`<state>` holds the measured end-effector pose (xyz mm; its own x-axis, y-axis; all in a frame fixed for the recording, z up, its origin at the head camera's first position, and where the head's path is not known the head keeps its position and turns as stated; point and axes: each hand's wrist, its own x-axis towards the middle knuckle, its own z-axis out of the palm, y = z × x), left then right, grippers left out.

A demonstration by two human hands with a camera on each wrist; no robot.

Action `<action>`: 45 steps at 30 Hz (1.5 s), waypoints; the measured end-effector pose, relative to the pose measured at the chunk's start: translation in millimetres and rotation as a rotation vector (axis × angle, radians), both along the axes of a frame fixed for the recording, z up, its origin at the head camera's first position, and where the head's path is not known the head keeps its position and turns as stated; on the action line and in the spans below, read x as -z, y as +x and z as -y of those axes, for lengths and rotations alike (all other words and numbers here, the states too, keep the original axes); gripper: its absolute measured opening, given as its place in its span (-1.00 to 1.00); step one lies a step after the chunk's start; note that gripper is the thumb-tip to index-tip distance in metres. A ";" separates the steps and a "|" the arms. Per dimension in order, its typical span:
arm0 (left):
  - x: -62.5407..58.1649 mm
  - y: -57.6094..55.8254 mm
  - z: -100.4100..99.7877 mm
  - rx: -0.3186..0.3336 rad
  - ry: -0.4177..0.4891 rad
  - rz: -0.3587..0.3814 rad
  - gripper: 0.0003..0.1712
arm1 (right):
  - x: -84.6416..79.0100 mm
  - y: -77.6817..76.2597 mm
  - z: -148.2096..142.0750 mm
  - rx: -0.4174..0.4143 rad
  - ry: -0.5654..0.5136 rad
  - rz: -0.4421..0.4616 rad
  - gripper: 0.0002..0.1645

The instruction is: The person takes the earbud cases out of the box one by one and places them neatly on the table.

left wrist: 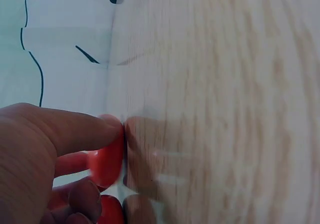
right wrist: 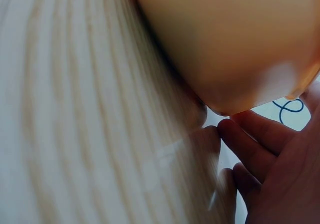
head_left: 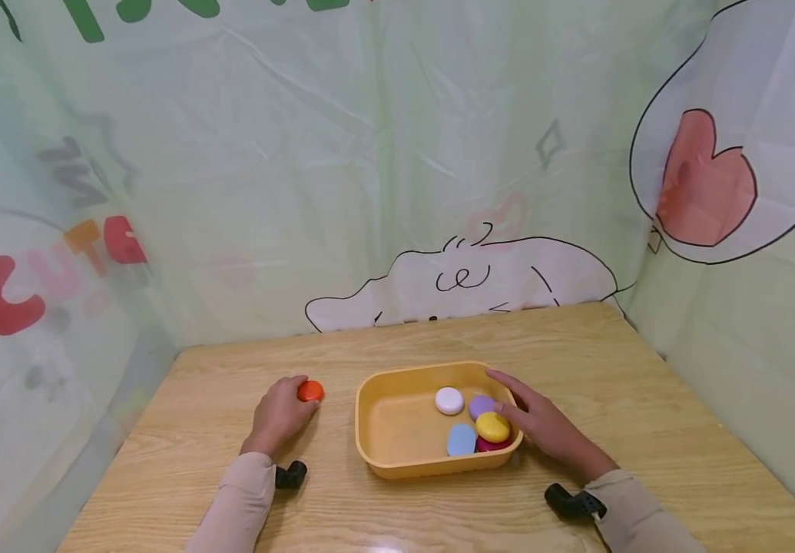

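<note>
My left hand [head_left: 283, 413] pinches an orange-red round piece [head_left: 310, 391] at the table, left of the tray. The left wrist view shows the thumb against this red piece [left wrist: 107, 156], and a second red piece [left wrist: 111, 211] by the curled fingers. My right hand [head_left: 552, 430] holds the right side of a yellow-orange tray [head_left: 404, 466], thumb over the rim, other fingers outside against the wall [right wrist: 235, 58]. Inside the tray lie a white piece [head_left: 448, 401], a purple piece [head_left: 480, 408], a blue piece [head_left: 462, 441] and a yellow piece [head_left: 492, 427] overlapping a dark red one [head_left: 492, 445].
The wooden table [head_left: 438, 511] extends around the tray on all sides. A printed curtain [head_left: 266, 192] hangs along its back and sides. A black wrist device [head_left: 291, 475] sits at the left wrist, another black device [head_left: 574, 503] at the right.
</note>
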<state>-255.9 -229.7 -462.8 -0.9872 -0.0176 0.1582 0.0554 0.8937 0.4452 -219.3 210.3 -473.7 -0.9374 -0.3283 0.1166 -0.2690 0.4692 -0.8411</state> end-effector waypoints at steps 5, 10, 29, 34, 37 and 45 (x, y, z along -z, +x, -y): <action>-2.2 -0.2 1.2 -0.001 0.020 0.002 -0.36 | -1.1 -1.1 -0.5 -0.005 0.000 0.002 -0.32; -8.8 0.7 -2.8 0.019 0.178 -0.008 -0.43 | -0.5 -1.1 -1.1 -0.016 -0.021 -0.004 -0.33; -32.8 8.3 -48.4 0.352 0.563 0.150 -0.64 | 2.1 -2.0 -1.3 -0.009 -0.012 -0.015 -0.33; -41.0 10.6 -60.8 0.379 0.553 0.111 -0.65 | -0.3 -1.3 2.5 -0.012 -0.010 -0.026 -0.34; -46.0 8.9 -67.7 0.426 0.581 0.135 -0.65 | -0.5 -0.9 1.7 -0.018 -0.008 -0.040 -0.35; -53.1 4.3 -81.1 0.507 0.635 0.211 -0.61 | 0.0 -1.5 0.2 -0.015 -0.010 -0.022 -0.34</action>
